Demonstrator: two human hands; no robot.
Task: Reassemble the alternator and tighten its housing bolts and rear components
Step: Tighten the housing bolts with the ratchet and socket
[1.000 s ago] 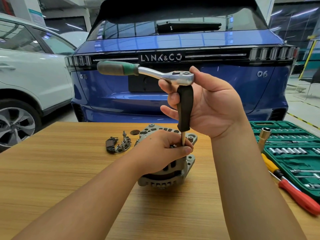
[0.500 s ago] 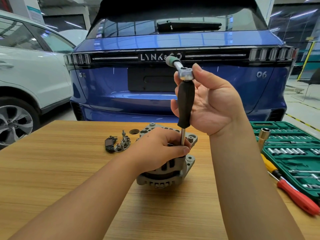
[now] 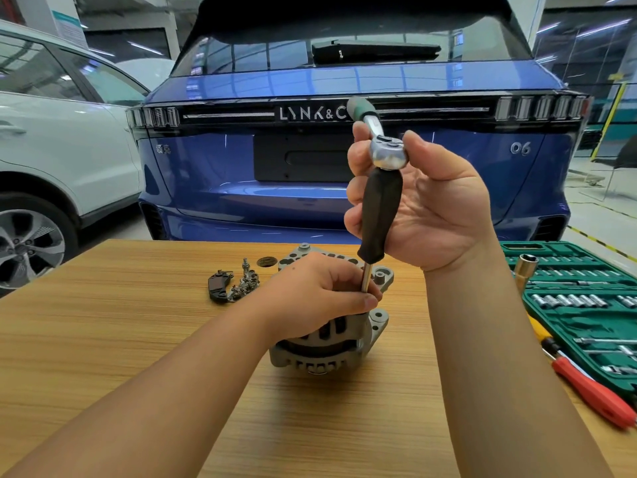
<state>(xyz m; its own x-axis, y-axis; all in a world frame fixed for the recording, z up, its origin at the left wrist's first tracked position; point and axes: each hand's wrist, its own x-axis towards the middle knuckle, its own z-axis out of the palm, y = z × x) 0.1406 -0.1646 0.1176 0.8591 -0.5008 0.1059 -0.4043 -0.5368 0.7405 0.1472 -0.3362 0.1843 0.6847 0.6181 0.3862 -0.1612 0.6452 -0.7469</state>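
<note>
Ratchet upright over the grey cast-metal alternator, mid wooden counter.
Right hand curls round the chrome ratchet head and black driver handle; left hand pinches the steel shaft atop the housing.
</note>
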